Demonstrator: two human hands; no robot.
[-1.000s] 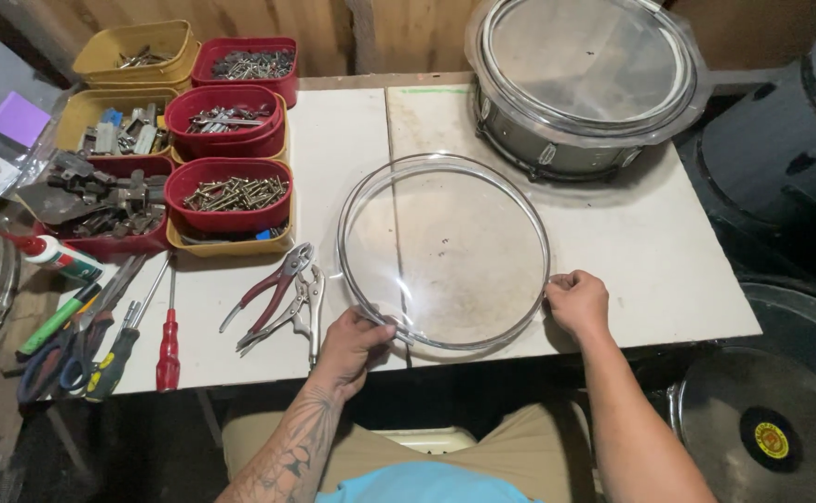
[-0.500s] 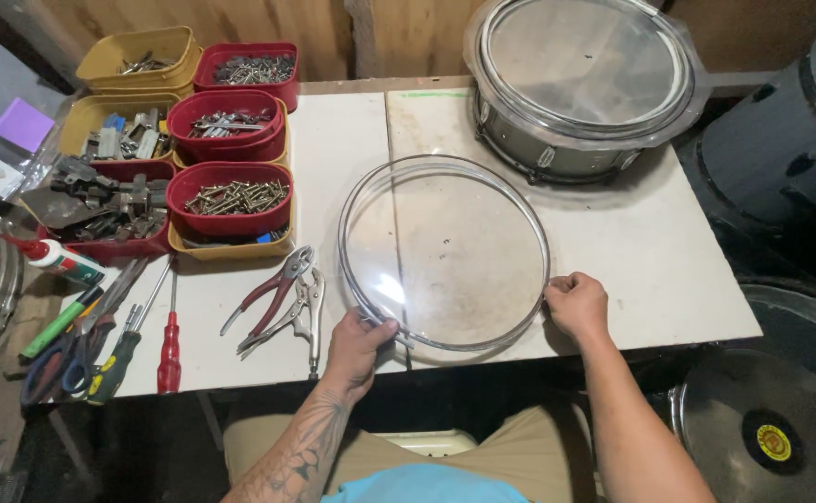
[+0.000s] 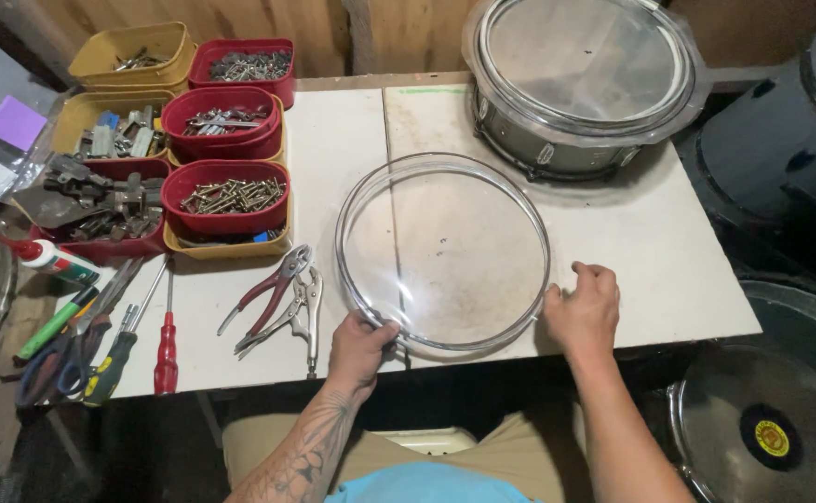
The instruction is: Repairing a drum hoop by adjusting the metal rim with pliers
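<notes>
**Hands steady a clear drumhead on a workshop table**

While a seated person leans over the white work table point(image 3: 613, 251), both hands hold the round, transparent plastic drumhead with its metal hoop point(image 3: 442, 253), which lies flat near the table's near edge, at its middle. The left hand point(image 3: 359, 346) closes its fingers around the near-left part of the rim, thumb on top. The right hand point(image 3: 583, 309) rests at the near-right rim, fingers curled loosely together against the hoop; whether they grip it or only touch cannot be told. Compared with a second ago, the left hand has slid slightly right along the rim and the right hand has shifted a little nearer, while the drumhead itself has hardly moved. That suggests the hands are adjusting their hold, not carrying it anywhere.

At the far right stands a silver snare drum with a clear head point(image 3: 583, 84). Just left of the drumhead lie red-handled pliers point(image 3: 268, 296) beside steel locking pliers point(image 3: 303, 300), and farther left a red-handled screwdriver point(image 3: 166, 349). Red and yellow plastic trays of screws and fittings point(image 3: 226, 196) fill the far-left corner.
</notes>
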